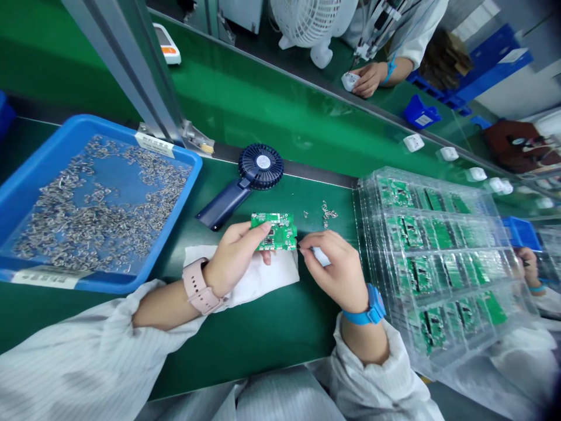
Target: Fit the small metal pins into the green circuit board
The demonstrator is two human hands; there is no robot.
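Observation:
My left hand point(239, 257) grips a green circuit board point(280, 231) by its left end, thumb on top. The board is raised over a folded white cloth point(263, 280) on the green bench. At the board's right edge, my right hand point(335, 263) pinches with thumb and forefinger. Whatever small part sits between those fingertips is too small to make out. Just beyond my right hand lies a little heap of small metal clips point(328, 215). A blue tray point(186, 193) holding many similar bent metal pieces stands to the left.
Behind the board lies a dark blue handheld fan point(262, 166). Stacked clear plastic trays point(372, 234) with green boards stand at the right. A metal post point(144, 76) rises behind the blue tray. Across the divider, another person's hand point(370, 79) holds a white part point(349, 82).

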